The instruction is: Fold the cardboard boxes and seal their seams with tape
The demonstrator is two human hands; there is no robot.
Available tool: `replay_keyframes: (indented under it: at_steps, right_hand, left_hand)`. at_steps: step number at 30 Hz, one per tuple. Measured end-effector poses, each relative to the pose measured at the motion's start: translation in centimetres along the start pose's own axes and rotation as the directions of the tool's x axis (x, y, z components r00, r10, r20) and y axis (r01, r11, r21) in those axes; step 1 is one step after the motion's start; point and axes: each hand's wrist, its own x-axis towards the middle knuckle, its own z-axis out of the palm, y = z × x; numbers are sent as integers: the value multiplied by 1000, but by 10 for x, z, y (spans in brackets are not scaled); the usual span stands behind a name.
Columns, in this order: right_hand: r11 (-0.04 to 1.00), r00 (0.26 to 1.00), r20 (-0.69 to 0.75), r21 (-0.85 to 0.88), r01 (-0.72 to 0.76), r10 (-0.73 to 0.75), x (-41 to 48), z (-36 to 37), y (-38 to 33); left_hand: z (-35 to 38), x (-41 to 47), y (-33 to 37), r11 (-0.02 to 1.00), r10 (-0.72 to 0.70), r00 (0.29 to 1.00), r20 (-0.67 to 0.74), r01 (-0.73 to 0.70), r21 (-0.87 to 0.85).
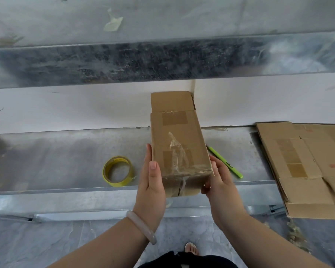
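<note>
The left hand [152, 178] presses the box [179, 147] with straight, joined fingers; the right hand [219, 182] curls fingers under it. A tape roll [117, 171] lies left of the box.

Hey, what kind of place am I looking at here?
Probably a packing or shipping station: a metal workbench, a stack of flattened cartons at its right end, a yellow tape roll, and a taped cardboard box being held.

Left hand [152, 180] lies flat, fingers straight, along the cardboard box [179, 144]. Right hand [219, 182] cups its near end, fingers curled beneath.
</note>
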Motion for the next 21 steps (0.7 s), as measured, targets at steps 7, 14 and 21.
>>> replay_keyframes:
  at_steps: [7,14,21]
  right_hand:
    - [984,985,-30,-62,166,-168,-4,-7,-13]
    - [972,962,174,-65,226,-212,-14,9,-15]
    - [984,975,137,-14,176,-172,-11,2,-15]
  left_hand:
    - [-11,5,0,997,-53,989,135,61,-51]
    - [0,2,-6,997,73,990,118,-73,-8]
    - [5,1,-5,992,6,992,123,10,-126]
